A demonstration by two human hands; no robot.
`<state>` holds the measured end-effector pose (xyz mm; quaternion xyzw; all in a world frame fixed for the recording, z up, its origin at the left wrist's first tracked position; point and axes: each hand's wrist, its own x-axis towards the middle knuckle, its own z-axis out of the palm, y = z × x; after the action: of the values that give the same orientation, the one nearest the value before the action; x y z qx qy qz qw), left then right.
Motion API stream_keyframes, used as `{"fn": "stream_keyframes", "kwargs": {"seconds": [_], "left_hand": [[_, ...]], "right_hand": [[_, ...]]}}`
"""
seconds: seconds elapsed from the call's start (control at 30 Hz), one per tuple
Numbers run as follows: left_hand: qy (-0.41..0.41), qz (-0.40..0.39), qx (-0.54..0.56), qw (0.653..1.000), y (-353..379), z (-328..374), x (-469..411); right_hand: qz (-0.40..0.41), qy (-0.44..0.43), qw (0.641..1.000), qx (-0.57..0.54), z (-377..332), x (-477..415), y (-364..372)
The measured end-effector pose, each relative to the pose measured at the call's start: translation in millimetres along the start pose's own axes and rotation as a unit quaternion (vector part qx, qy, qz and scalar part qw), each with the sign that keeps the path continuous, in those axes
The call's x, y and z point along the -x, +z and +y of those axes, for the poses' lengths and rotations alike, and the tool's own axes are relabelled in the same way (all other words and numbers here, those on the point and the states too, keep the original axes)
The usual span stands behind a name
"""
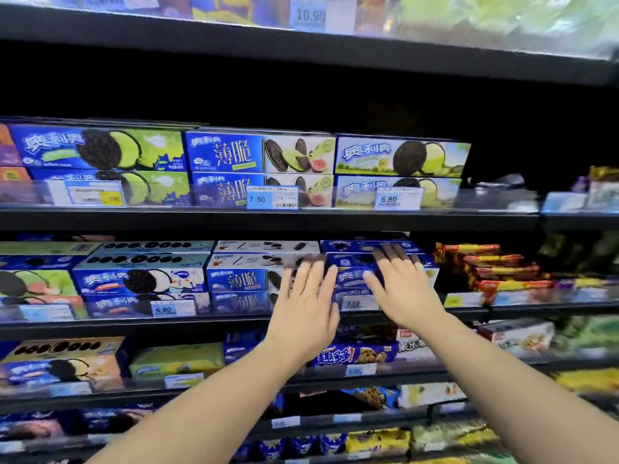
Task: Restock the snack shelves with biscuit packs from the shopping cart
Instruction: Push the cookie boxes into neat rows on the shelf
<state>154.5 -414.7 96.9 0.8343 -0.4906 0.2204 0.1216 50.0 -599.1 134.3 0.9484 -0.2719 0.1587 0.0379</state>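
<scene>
Both my hands reach toward the second shelf (234, 324) of the snack rack. My left hand (306, 299) is flat with straight fingers in front of a blue-and-white thin-biscuit box (241, 279). My right hand (402, 286) is also flat, its fingers lying over the stacked blue biscuit boxes (351, 259) to the right. Neither hand holds anything. The hands are slightly blurred, so I cannot tell whether they touch the boxes. The shopping cart is out of view.
The shelf above (268, 217) carries green-and-blue biscuit boxes (398, 159), with a dark gap to their right. Red-and-yellow packs (495, 269) lie right of my right hand. Lower shelves hold more biscuit boxes (63, 363) and cookie packs (355, 354).
</scene>
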Motion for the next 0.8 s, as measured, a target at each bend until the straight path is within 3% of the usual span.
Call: {"fn": "stream_keyframes", "kwargs": {"seconds": [0.2, 0.53, 0.67, 0.8], "left_hand": [[-0.016, 0.014, -0.007, 1.000, 18.0, 43.8, -39.5], [-0.041, 0.014, -0.055, 0.998, 29.4, 43.8, -41.6], [-0.037, 0.005, -0.067, 0.997, 31.6, 44.9, -38.1], [-0.031, 0.004, -0.077, 0.997, 34.4, 44.0, -37.0]], "right_hand": [[-0.023, 0.025, 0.999, -0.006, 58.3, -16.8, 8.1], [-0.048, -0.011, 0.990, -0.130, 51.6, -26.8, 13.4], [0.035, 0.123, 0.938, -0.322, 72.9, -22.6, 11.3], [-0.084, 0.236, 0.880, -0.403, 81.1, -20.6, 9.0]]}}
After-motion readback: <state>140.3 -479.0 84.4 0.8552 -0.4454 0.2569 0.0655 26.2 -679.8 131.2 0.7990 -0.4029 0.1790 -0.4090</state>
